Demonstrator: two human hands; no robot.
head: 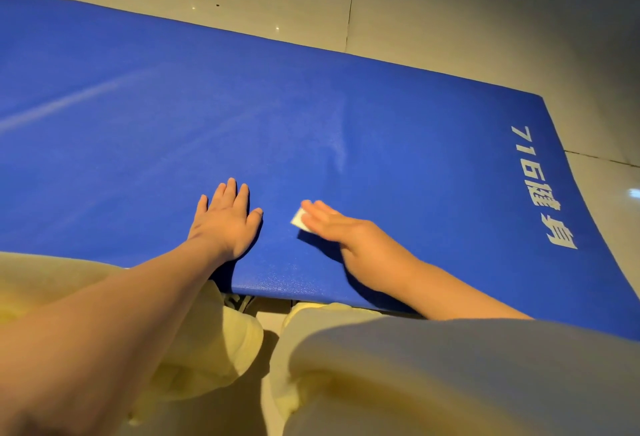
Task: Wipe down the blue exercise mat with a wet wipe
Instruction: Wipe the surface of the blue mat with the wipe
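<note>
A blue exercise mat (398, 130) with white printed characters along its right end lies across the tiled floor. My left hand (227, 222) rests flat on the mat near its front edge, fingers straight and spread. Just to its right, my right hand (341, 231) lies on the mat with straight fingers pressing a small folded white wet wipe (300, 221); only the wipe's left corner shows from under the fingertips. Faint streaks mark the mat's surface toward the left and centre.
Light grey floor tiles (433, 19) surround the mat at the back and right. My knees in pale trousers (346, 366) fill the foreground at the mat's front edge.
</note>
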